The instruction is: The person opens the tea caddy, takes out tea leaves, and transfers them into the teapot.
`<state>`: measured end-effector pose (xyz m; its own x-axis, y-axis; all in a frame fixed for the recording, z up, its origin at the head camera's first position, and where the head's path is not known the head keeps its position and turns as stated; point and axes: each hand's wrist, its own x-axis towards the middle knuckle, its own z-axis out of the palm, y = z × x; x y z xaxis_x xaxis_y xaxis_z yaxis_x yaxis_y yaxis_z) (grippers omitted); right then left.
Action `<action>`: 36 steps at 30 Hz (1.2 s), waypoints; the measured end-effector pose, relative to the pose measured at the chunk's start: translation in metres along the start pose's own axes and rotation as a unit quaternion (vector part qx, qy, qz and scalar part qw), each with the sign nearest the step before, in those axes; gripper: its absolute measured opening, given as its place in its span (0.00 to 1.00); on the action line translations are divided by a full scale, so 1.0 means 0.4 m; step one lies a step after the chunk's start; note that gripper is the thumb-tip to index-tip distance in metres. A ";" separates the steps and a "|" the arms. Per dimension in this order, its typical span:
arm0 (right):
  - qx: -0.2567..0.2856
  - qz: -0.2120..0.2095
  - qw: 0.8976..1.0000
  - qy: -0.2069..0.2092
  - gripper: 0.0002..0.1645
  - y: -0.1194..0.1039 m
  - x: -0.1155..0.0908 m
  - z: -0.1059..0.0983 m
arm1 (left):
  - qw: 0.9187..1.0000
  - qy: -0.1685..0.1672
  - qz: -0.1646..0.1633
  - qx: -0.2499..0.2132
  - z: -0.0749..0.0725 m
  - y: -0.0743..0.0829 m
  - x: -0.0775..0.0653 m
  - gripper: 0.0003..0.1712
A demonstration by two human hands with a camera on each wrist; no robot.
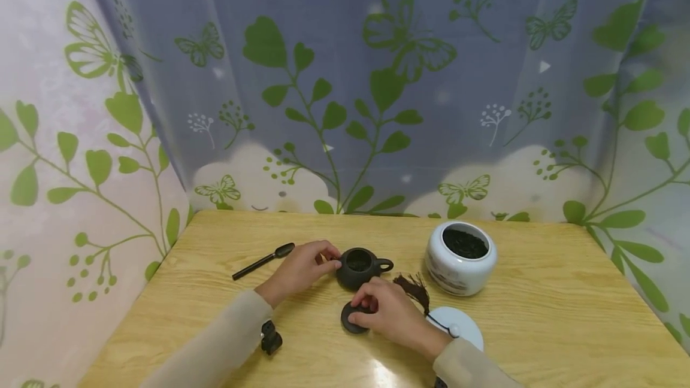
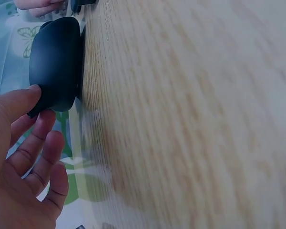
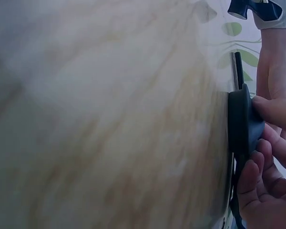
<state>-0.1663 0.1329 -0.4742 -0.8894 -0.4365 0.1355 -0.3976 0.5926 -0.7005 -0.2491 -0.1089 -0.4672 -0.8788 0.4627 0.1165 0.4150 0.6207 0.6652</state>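
Note:
A small dark teapot (image 1: 351,279) without its lid stands on the table, some dark tea leaves inside it. At its spout, on the side opposite the loop handle, is my left hand (image 1: 302,267). In the left wrist view the thumb and index finger pinch the spout of the teapot (image 2: 55,64), the other fingers loosely curled below. My right hand (image 1: 396,311) holds the round dark teapot lid (image 1: 349,320) just in front of the pot. Seen from the right wrist, thumb and fingers close around the top of the lid (image 3: 239,119), hiding its knob.
To the right stands a white porcelain jar (image 1: 458,274) full of dark tea leaves. Its pale lid (image 1: 466,325) lies beside my right wrist, with a dark tassel (image 1: 414,289) on a cord. A black tea scoop (image 1: 262,261) lies left. Patterned curtains (image 1: 345,106) border the table.

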 end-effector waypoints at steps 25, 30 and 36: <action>0.007 -0.020 0.999 0.045 0.05 0.007 0.003 -0.084 | 1.000 0.016 0.000 -0.012 0.005 0.006 -0.006 0.07; 0.014 -0.021 0.998 0.053 0.03 0.004 0.022 -0.103 | 1.000 0.015 -0.001 -0.022 0.007 0.005 -0.010 0.07; 0.003 -0.015 0.998 0.055 0.03 0.000 0.044 -0.117 | 1.000 0.013 -0.001 -0.027 0.009 0.002 -0.013 0.07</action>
<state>-0.1924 0.1569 -0.4392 -0.8967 -0.3770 0.2318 -0.4229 0.5759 -0.6996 -0.2433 -0.1085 -0.4700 -0.8854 0.4451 0.1339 0.4010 0.5859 0.7042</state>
